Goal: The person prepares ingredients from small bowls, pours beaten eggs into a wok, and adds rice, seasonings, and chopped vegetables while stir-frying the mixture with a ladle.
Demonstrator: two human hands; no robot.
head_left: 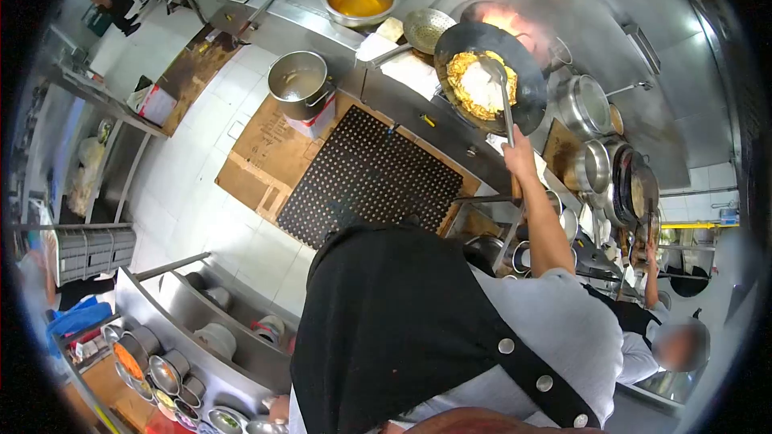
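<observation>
My right hand (pixel 519 154) is closed round the long handle of a ladle (pixel 507 104), at the end of my outstretched arm. The ladle's bowl rests in a large dark wok (pixel 527 84) at the upper right. Yellow-brown food (pixel 464 72) with a pale white middle lies in the wok under the ladle. Part of my left hand (pixel 277 408) shows at the bottom left, beside metal containers on the rear counter; its fingers are too hidden to tell their state. Flames (pixel 508 22) glow behind the wok. A perforated strainer (pixel 430 30) sits left of the wok.
A bowl of amber liquid (pixel 360 0) stands on the stove counter. On the floor are a metal pot (pixel 297 79) on a box and a black perforated mat (pixel 366 181). A co-worker (pixel 639 329) is at the lower right, another person (pixel 112 2) at the upper left.
</observation>
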